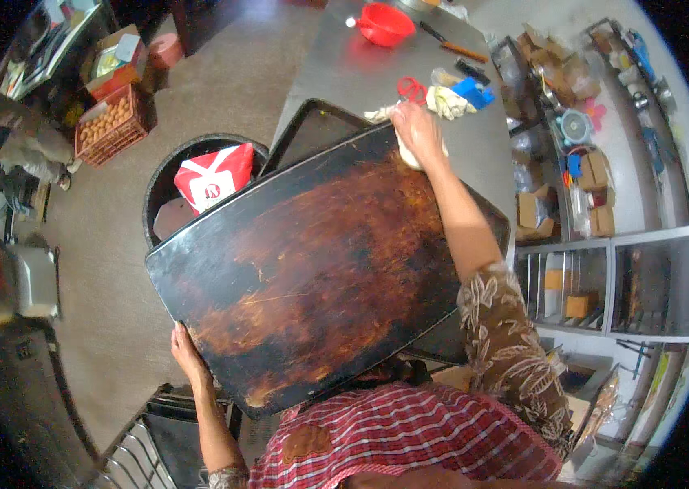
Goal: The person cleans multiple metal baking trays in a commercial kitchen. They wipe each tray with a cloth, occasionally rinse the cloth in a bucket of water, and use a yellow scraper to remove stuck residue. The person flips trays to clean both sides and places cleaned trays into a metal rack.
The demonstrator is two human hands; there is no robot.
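A large dark baking tray point(320, 263) with brown scorched patches is tilted in front of me, its flat face towards the camera. My left hand point(188, 354) grips its left edge, thumb on the face and the fingers hidden behind. At the tray's far right corner, my right hand point(416, 131) is closed over a pale cloth point(407, 156), pressed against the surface; the hand is slightly blurred. Beneath lies another dark tray point(320, 125) on the metal table point(344, 73). Near my right hand are red-handled scissors point(412, 90), a crumpled pale cloth point(449, 102) and a blue object point(473, 93).
A black bin point(155, 202) holding a red and white bag point(216, 177) stands beyond the tray. A red basin point(386, 25) sits at the table's far end. A crate of eggs point(106, 131) is on the floor at left; a tray rack point(155, 434) stands at lower left, shelves point(564, 244) at right.
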